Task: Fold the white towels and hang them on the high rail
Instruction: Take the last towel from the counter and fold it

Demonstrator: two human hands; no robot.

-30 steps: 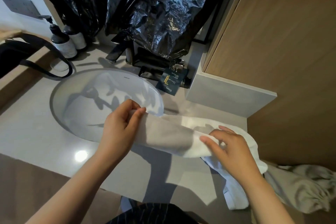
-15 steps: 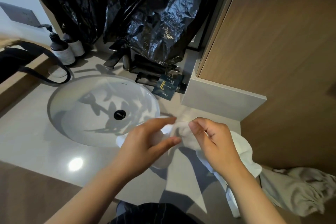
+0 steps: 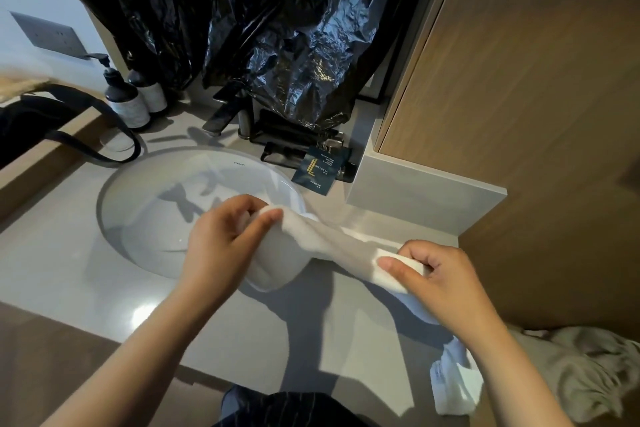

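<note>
Head view: a dark blue sachet (image 3: 320, 166) leans against a black tray (image 3: 287, 135) behind the basin; its gold print reads "LIGHT LUXURY" beside a gold logo, and the smaller lines are too small to read. A tiny maker's mark on the back rim of the white sink (image 3: 138, 184) is not legible. Two dark pump bottles (image 3: 128, 100) with pale labels stand at the back left, their lettering also unreadable.

The white towel (image 3: 329, 239) is stretched low over the grey countertop (image 3: 69, 270), partly across the sink's right edge. The left hand (image 3: 225, 243) pinches one end between thumb and fingers above the basin. The right hand (image 3: 440, 284) pinches the cloth further right, fingers curled over it. Beyond the right wrist, the rest of the towel hangs off the counter's front edge.

A crumpled black plastic bag (image 3: 277, 28) hangs over the back of the counter and hides part of the dark faucet (image 3: 225, 111). A black strap (image 3: 86, 149) loops onto the counter at the left, below a grey socket plate (image 3: 48, 33). A wooden cabinet panel (image 3: 536, 114) fills the right side, and a rumpled greyish cloth (image 3: 588, 367) lies at the lower right.
</note>
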